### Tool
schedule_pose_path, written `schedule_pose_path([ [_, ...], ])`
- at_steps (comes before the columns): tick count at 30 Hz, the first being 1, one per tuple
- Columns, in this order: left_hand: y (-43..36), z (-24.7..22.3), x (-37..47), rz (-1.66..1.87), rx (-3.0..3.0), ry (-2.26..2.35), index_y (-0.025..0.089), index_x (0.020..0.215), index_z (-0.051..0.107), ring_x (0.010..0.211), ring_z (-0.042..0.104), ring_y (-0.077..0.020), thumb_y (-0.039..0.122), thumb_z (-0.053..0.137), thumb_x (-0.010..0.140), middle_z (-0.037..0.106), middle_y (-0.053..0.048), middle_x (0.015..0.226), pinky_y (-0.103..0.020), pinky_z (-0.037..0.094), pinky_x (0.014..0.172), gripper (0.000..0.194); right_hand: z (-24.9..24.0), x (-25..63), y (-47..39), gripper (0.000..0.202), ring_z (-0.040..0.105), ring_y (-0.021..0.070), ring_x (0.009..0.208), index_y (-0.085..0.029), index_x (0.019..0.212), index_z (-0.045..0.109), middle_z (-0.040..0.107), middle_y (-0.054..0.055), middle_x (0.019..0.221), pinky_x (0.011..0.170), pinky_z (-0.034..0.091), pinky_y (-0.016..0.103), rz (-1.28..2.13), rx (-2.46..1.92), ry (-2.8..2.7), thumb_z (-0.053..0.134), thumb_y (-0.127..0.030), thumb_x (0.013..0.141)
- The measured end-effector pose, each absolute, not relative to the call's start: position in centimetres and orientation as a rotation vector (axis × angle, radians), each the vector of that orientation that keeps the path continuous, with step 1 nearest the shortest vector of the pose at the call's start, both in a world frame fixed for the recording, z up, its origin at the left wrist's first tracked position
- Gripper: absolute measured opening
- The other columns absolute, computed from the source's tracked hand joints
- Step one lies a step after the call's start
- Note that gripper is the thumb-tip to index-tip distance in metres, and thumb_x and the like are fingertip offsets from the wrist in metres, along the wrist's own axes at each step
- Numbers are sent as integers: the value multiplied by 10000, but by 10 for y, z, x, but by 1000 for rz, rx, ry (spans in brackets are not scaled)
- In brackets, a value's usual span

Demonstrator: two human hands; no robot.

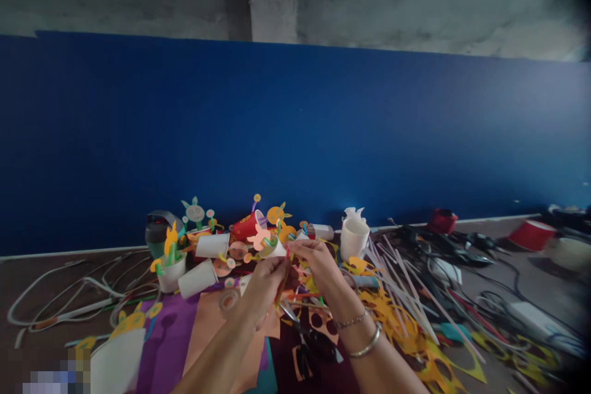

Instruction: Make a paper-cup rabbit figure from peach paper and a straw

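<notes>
Near the middle of the table, my left hand (272, 280) pinches a thin yellowish strip (282, 283) that slants downward. My right hand (317, 263) is closed beside it, its fingertips at a small pink piece (288, 252) by the strip's upper end. A white cup (272, 249) with a pink paper figure stands just behind my hands. Below them lie black-handled scissors (302, 335), partly open, on dark paper. A roll of tape (228, 300) rests on peach paper (212, 332) to the left of my left hand.
Paper cups with cut-out figures crowd the left, including a white cup (170, 274). A larger white cup (354, 239) stands right of centre, near pale sticks (410, 289) and yellow paper scraps (392, 326). Cables lie at both sides; a blue wall panel (295, 135) rises behind.
</notes>
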State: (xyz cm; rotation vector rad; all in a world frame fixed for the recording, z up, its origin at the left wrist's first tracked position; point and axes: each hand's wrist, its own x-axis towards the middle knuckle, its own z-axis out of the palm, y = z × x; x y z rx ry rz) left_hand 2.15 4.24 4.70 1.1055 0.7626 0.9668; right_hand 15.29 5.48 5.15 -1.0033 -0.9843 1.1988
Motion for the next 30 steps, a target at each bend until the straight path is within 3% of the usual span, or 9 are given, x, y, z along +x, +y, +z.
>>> schedule_pose_path([
  [5,43,48,23,1027,1122,778,120,787,649,631,603,-132,381,696,721,644,-30,674,-253,484,658,273,55,144,54,271,469,114,514,-135,614,733,586,12,520,494,346,238,1210,-986,-889,785,-391,541],
  [12,42,54,21,959,1157,798,109,747,650,575,600,-146,406,748,656,635,-34,618,-266,457,622,325,56,144,52,275,407,88,450,-138,605,715,494,-30,454,457,314,233,1190,-1031,-922,773,-406,573],
  [21,46,43,20,974,1109,730,145,733,590,518,415,-69,420,671,733,513,29,603,-200,301,513,286,52,145,54,271,430,104,440,-148,608,707,539,-9,464,430,318,237,1213,-1005,-883,761,-413,588],
  [27,43,47,23,1052,1272,761,151,658,567,515,377,-82,421,624,773,475,33,573,-216,281,513,299,53,148,54,265,327,68,408,-144,640,707,417,-62,409,410,267,219,1235,-953,-893,760,-402,612],
  [30,43,49,22,1020,1266,781,146,706,599,520,404,-92,427,640,755,512,19,590,-218,295,517,288,55,149,53,298,399,76,425,-145,659,700,490,-40,461,417,297,213,1259,-967,-997,746,-438,633],
])
